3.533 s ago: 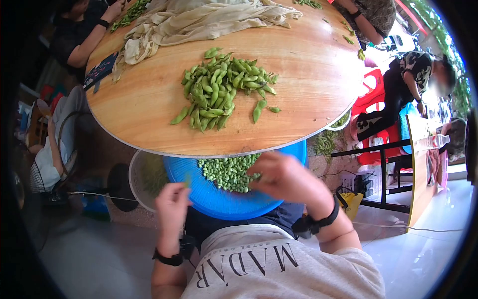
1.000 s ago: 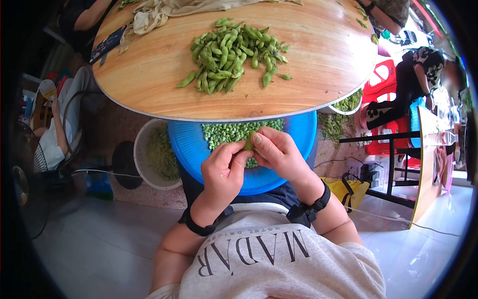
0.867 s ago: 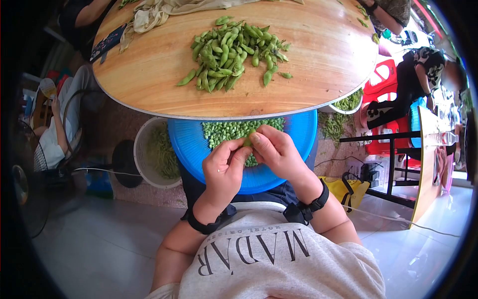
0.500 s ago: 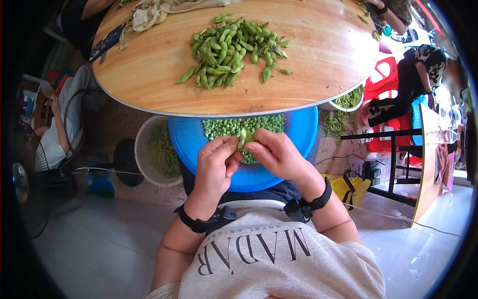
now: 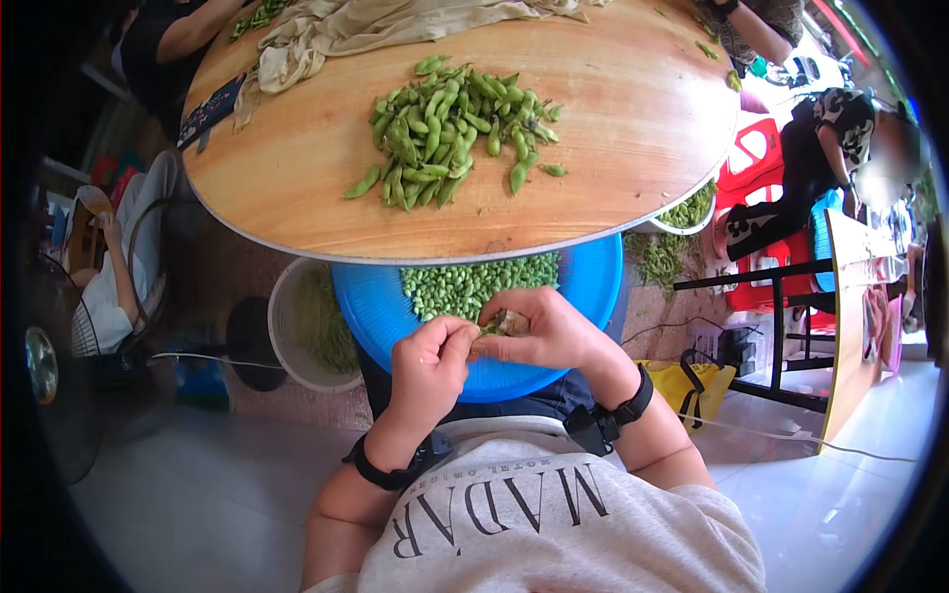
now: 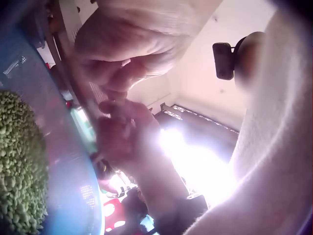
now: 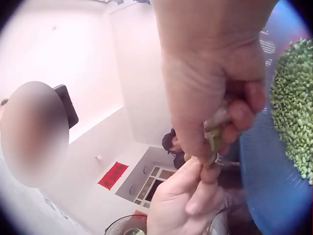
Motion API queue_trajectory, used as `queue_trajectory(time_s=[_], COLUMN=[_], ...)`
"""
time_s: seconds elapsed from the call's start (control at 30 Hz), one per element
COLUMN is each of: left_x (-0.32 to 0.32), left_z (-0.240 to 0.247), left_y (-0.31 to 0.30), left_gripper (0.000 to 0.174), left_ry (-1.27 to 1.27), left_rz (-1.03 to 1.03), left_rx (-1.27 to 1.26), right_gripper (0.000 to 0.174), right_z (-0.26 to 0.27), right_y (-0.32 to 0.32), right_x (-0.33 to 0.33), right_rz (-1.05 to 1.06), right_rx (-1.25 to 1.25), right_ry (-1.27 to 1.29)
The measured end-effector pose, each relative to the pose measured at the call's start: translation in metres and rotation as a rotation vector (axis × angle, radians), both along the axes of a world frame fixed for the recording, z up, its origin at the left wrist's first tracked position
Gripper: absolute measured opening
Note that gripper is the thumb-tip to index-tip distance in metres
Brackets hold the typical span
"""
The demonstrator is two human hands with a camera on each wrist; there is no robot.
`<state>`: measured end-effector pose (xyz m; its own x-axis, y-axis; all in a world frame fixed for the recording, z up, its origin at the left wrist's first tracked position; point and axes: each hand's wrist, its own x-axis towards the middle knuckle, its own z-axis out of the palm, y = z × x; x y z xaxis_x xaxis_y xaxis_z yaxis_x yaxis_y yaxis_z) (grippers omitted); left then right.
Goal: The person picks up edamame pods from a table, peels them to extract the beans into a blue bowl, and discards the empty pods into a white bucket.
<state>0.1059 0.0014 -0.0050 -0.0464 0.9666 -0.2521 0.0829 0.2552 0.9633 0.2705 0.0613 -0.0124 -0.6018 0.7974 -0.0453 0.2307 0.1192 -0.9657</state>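
Both hands meet over a blue plastic basket (image 5: 361, 306) at the lap. My left hand (image 5: 427, 366) pinches one end of a green edamame pod (image 7: 213, 139) between thumb and forefinger. My right hand (image 5: 556, 331) holds the same pod from the other side, its fingers curled around it. Most of the pod is hidden by the fingers in the head view. Shelled green beans (image 5: 479, 282) lie in the basket, just beyond the hands. In the left wrist view the left hand (image 6: 142, 39) is close and the fingertips are blurred.
A heap of edamame pods (image 5: 435, 138) lies on the round wooden table (image 5: 297, 198), whose edge overhangs the basket. A crumpled beige cloth (image 5: 346, 30) is farther back. A white tub (image 5: 297, 331) stands on the floor at left, a yellow bag (image 5: 687, 390) at right.
Earlier the hands were apart, the left with a pod raised. They came together on a pod, which showed split half a second ago. Now the right hand has turned over it.
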Motion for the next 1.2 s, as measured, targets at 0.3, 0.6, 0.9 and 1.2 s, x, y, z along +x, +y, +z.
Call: queue_trajectory(time_s=[0.3, 0.6, 0.9, 1.2], left_x=[-0.062, -0.121, -0.032, -0.005], left_z=[-0.002, 0.001, 0.058, 0.055], left_y=[-0.001, -0.001, 0.055, 0.046], left_gripper=[0.005, 0.029, 0.035, 0.031], left_ry=[0.58, 0.712, 0.643, 0.457], left_rz=[0.169, 0.29, -0.163, -0.391], left_rx=[0.327, 0.095, 0.815, 0.653], right_gripper=[0.017, 0.028, 0.017, 0.015], right_z=[0.031, 0.045, 0.087, 0.074], right_y=[0.013, 0.118, 0.088, 0.046], right_x=[0.015, -0.033, 0.004, 0.017], right_rz=[0.011, -0.411, -0.002, 0.157], right_rx=[0.338, 0.532, 0.277, 0.122], right_ry=[-0.334, -0.875, -0.372, -0.143])
